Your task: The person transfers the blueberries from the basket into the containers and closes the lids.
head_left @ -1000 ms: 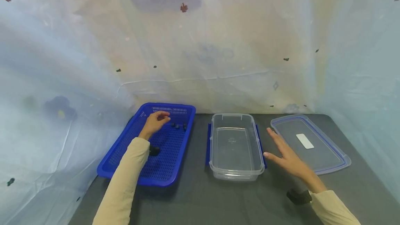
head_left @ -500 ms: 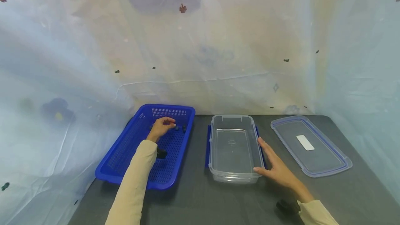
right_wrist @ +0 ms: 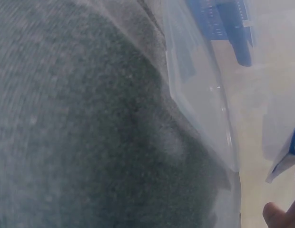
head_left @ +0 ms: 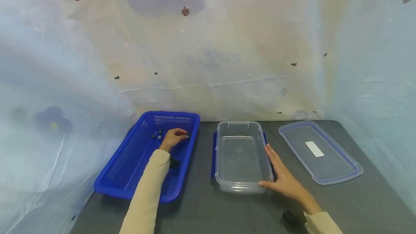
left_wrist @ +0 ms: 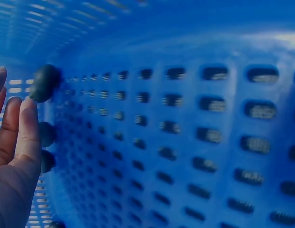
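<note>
My left hand (head_left: pixel 173 140) reaches into the blue plastic basket (head_left: pixel 113 176), fingers extended toward a small dark round piece, berry-like, by the right wall. In the left wrist view a fingertip meets the edge of this dark ball (left_wrist: pixel 45 83); no finger curls around it. Several similar dark balls (head_left: pixel 154 136) lie on the basket floor. Beside the right side of a clear plastic food container (head_left: pixel 240 161) is my right hand (head_left: pixel 284 181), fingers straight, its thumb and fingertips at the rim. That container stands without its lid and has blue side latches (head_left: pixel 213 154).
A clear lid (head_left: pixel 334 161) with a blue seal and a white label lies on the grey table (head_left: pixel 201 212) to the right. Patterned sheeting (head_left: pixel 227 46) hangs behind and at both sides.
My left hand has moved right and slightly down within the basket, uncovering dark balls to its left. The right hand has moved left to the container's side. The view has shifted slightly.
</note>
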